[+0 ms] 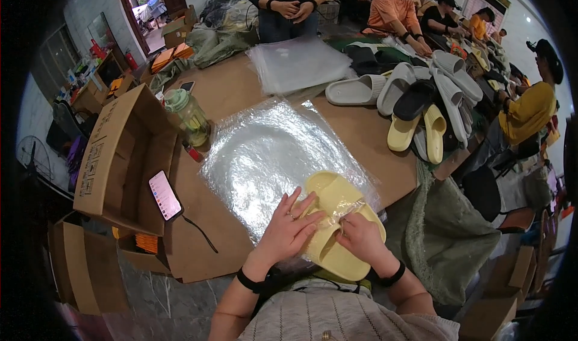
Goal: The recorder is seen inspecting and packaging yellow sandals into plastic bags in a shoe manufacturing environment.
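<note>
A pair of pale yellow slippers (pixel 328 187) lies at the table's near edge, right in front of me, one partly over the other. Clear plastic film (pixel 350 208), apparently a bag, covers part of them. My left hand (pixel 286 228) rests on the left side of the slippers with its fingers spread. On the right, my right hand (pixel 363 240) has its fingers pinched together on the film over the slipper's strap. Beneath and beyond them is a stack of shiny clear plastic bags (pixel 271 154).
More clear bags (pixel 298 64) lie at the far side. Grey, black and yellow slippers (pixel 415 100) are heaped at right. On the left are an open carton (pixel 123 166), a green bottle (pixel 188 117) and a lit phone (pixel 165 195). Several people sit or stand beyond.
</note>
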`<state>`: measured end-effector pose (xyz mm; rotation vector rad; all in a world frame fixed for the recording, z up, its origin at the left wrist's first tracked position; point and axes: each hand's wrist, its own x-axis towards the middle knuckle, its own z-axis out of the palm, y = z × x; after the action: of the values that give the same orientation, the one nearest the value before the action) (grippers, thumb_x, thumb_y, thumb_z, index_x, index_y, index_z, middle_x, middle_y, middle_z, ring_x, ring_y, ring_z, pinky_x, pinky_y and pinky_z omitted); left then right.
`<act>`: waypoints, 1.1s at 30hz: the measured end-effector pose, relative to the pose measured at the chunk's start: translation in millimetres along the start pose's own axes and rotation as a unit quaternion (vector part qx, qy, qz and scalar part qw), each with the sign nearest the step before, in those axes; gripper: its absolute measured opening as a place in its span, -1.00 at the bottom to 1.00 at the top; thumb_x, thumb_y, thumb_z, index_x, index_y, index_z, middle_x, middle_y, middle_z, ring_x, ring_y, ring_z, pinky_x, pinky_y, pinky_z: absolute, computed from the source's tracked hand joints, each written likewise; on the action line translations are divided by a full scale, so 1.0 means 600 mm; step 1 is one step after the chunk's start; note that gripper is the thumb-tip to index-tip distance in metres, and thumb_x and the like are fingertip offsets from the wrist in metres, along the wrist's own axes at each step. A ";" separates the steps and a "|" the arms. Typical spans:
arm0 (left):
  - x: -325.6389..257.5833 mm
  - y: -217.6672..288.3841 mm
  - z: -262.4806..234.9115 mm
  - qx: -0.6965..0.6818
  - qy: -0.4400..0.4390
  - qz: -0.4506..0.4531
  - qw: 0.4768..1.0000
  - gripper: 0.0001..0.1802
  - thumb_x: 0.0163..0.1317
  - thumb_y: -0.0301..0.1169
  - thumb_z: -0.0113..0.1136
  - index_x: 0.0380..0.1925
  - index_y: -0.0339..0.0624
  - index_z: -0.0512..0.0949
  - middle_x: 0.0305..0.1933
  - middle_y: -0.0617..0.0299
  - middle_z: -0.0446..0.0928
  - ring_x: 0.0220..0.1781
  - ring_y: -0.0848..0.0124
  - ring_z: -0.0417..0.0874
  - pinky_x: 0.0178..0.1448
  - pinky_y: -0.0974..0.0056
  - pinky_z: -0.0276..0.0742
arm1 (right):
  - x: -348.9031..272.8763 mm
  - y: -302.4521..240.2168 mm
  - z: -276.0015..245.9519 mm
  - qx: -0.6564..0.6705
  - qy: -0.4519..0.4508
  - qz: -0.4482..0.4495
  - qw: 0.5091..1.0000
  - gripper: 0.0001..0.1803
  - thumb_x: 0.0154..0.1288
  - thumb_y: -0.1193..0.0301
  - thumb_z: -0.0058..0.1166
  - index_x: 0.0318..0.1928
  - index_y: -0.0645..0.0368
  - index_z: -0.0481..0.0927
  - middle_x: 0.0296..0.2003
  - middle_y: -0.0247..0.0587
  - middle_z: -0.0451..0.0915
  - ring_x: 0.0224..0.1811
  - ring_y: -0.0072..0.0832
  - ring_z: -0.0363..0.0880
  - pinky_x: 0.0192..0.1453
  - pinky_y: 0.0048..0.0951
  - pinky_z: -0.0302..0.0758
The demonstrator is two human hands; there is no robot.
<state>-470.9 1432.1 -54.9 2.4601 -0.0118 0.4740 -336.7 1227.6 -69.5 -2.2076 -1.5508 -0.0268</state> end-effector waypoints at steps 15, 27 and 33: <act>-0.003 0.068 -0.008 -0.082 -0.060 0.144 0.984 -0.55 0.31 -0.32 0.13 0.22 0.19 0.56 0.52 0.26 0.26 0.58 0.07 0.14 0.59 -0.14 -0.07 | 0.184 0.018 0.095 0.184 0.053 0.150 0.970 -0.58 0.37 0.20 0.08 0.07 0.24 0.52 -0.05 -0.01 0.47 -0.04 -0.01 0.53 -0.07 -0.08 0.55; -0.086 -0.074 -0.012 0.059 0.090 -0.225 0.968 -0.19 0.30 -0.05 0.21 0.46 -0.13 0.18 0.51 -0.47 -0.06 0.54 -0.37 -0.04 0.55 -0.21 -0.03 | -0.014 0.013 -0.032 0.498 -0.397 -0.014 0.770 -0.48 0.33 0.19 0.28 0.20 0.21 0.56 -0.29 -0.34 0.63 -0.34 -0.57 0.53 -0.29 -0.51 0.44; -0.101 -0.103 0.009 0.107 0.023 -0.259 0.960 -0.09 0.30 0.12 0.16 0.49 -0.14 0.11 0.49 -0.59 -0.15 0.54 -0.47 -0.16 0.55 -0.24 -0.08 | -0.032 0.010 -0.173 0.718 -0.080 0.056 0.689 -0.74 0.18 0.40 0.35 -0.23 0.38 0.72 -0.47 -0.26 0.61 -0.45 -0.59 0.48 -0.37 -0.55 0.36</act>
<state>-518.2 1472.5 -115.5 2.5236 0.7180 0.3082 -314.4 1171.1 16.8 -0.9523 -0.8214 1.0599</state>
